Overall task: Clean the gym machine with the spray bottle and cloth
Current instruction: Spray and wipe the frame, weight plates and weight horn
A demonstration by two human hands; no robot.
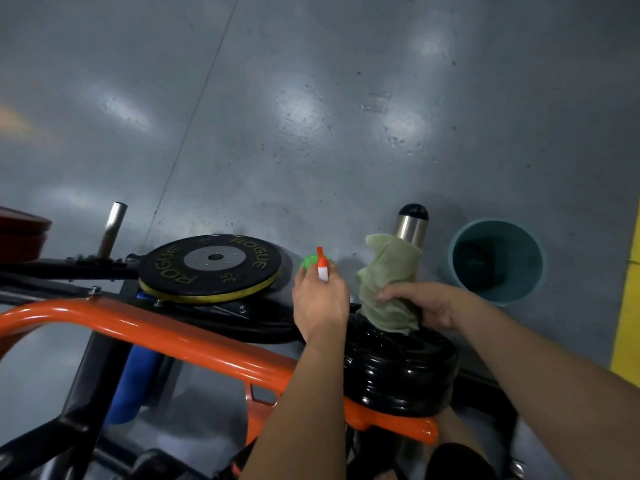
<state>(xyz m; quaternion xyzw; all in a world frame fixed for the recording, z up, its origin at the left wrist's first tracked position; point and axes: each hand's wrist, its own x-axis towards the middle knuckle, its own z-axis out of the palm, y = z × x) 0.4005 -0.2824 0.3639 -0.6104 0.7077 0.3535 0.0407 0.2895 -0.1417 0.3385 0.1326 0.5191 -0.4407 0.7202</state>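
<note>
L hand [320, 299] grips small green spray bottle w/ orange-white nozzle [309, 263]. R hand [420, 303] clutches pale green cloth [384, 282] against steel post w/ black cap [410, 226]. Best approach, probably: short spritz, wipe post top-down.

The left hand [320, 303] covers most of the spray bottle [322, 266]; only a green part and the orange-white nozzle show. The cloth [388, 289] hides the lower steel post [410, 226] and part of the right hand [422, 303]. The red plates [20, 233] are cut off by the left edge. The inside of the bucket [498, 222] is too dark to tell any contents.
</note>
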